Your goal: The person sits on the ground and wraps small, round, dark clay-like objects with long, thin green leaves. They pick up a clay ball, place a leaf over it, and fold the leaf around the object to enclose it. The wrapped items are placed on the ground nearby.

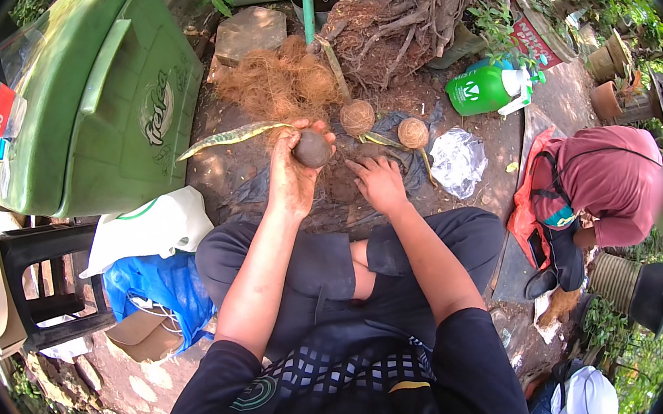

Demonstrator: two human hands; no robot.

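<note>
My left hand (pixel 290 178) holds up a smooth, dark brown ball of moist soil (pixel 312 149), cupped in its soiled palm and fingers. Lower and to its right, my right hand (pixel 381 183) rests with fingers spread on a loose mound of dark soil (pixel 343 185). That mound lies on a crumpled black plastic sheet (pixel 253 188) in front of my crossed legs. Just beyond it sit two fibre-wrapped balls, one brown (pixel 357 117) and one paler (pixel 413 133). A yellow-edged snake plant leaf (pixel 226 139) passes behind my left hand.
A heap of coconut fibre (pixel 275 80) lies near a root mass (pixel 398 32). To the right are clear crumpled plastic (pixel 459 161) and a green pump sprayer (pixel 480 91). A green cooler box (pixel 137 95) stands left, above a white bag (pixel 150 227). One person (pixel 604 181) crouches at right; another (pixel 583 409) is below.
</note>
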